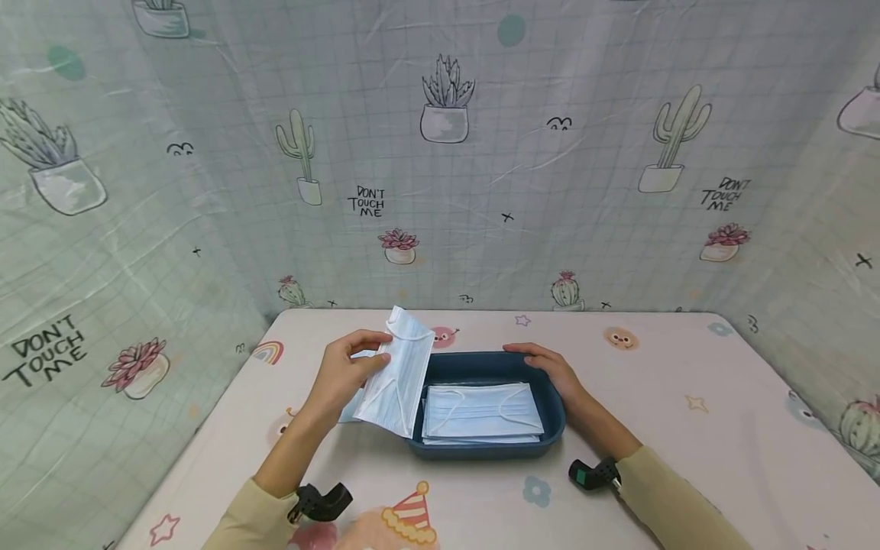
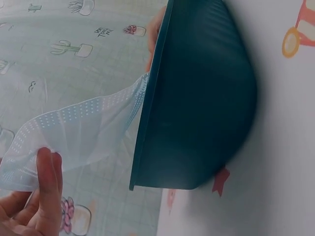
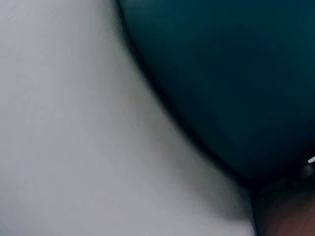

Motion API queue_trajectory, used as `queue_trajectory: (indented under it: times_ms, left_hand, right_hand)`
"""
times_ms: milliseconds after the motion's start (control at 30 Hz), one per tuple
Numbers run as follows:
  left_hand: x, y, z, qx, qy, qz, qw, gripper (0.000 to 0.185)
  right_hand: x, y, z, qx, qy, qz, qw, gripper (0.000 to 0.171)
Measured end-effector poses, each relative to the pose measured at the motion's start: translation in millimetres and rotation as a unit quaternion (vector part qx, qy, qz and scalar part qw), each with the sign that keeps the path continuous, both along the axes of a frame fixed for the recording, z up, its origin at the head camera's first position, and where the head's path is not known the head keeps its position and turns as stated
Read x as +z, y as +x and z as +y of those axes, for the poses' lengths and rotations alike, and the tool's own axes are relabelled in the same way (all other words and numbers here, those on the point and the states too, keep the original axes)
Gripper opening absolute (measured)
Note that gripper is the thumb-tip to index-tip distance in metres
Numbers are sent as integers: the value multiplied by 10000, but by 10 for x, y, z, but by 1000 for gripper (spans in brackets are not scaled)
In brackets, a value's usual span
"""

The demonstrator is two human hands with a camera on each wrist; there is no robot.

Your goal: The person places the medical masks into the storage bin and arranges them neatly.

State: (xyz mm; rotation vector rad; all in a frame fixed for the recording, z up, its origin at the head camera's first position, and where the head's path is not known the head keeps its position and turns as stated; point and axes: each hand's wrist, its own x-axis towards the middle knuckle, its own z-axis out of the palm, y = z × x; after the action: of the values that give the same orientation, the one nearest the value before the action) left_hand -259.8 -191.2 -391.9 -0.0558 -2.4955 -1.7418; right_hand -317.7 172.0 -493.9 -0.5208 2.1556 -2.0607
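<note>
In the head view, my left hand [image 1: 349, 367] pinches a pale blue face mask [image 1: 402, 374] between thumb and fingers. That mask hangs tilted over the left end of a dark blue plastic bin [image 1: 481, 452]. Inside the bin lies a flat stack of face masks [image 1: 481, 416] with white ear loops. My right hand [image 1: 553, 370] holds the bin's rim at the far right corner. The left wrist view shows the left hand [image 2: 37, 196] on the mask's [image 2: 83, 128] edge, beside the bin [image 2: 202, 98]. Only the bin's dark side [image 3: 226, 83] shows clearly in the right wrist view.
More pale blue mask material [image 1: 349, 411] lies on the table left of the bin, partly hidden by the left hand and the held mask. A white table [image 1: 660, 428] with printed cartoon figures supports everything. A cactus-print curtain [image 1: 481, 214] surrounds its back and sides.
</note>
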Motion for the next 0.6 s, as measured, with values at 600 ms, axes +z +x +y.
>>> queue_trajectory:
  times_ms: [600]
  left_hand:
    - [72, -10, 112, -216, 31, 105, 9997, 29]
  right_hand:
    - [11, 14, -28, 60, -141, 11, 9999, 45]
